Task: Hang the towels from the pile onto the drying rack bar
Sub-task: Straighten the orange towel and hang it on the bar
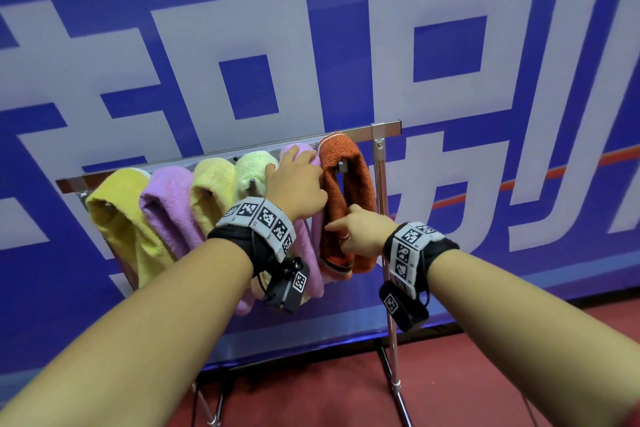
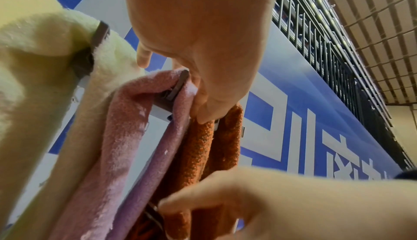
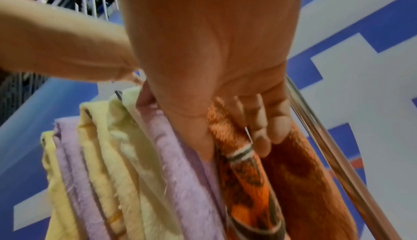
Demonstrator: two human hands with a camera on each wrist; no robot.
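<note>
Several towels hang side by side over the metal rack bar [image 1: 363, 131]. My left hand [image 1: 296, 170] lies over the top of the pink towel [image 1: 310, 263] where it folds over the bar; its fingers curl over the fold, and the thumb [image 2: 203, 115] presses the towel's right edge [image 2: 126, 136]. At the bar's right end hangs an orange towel [image 1: 349, 170]. My right hand [image 1: 346, 232] pinches that towel's front layer [image 3: 239, 136] low down, thumb on one side and fingers [image 3: 261, 133] on the other. The pile is out of view.
Left of the pink towel hang a pale green [image 1: 252, 170], a yellow [image 1: 211, 187], a purple [image 1: 166, 204] and another yellow towel [image 1: 117, 211]. The rack's upright post [image 1: 381, 177] stands just right of the orange towel. A blue banner wall [image 1: 519, 80] is close behind, above red floor [image 1: 485, 374].
</note>
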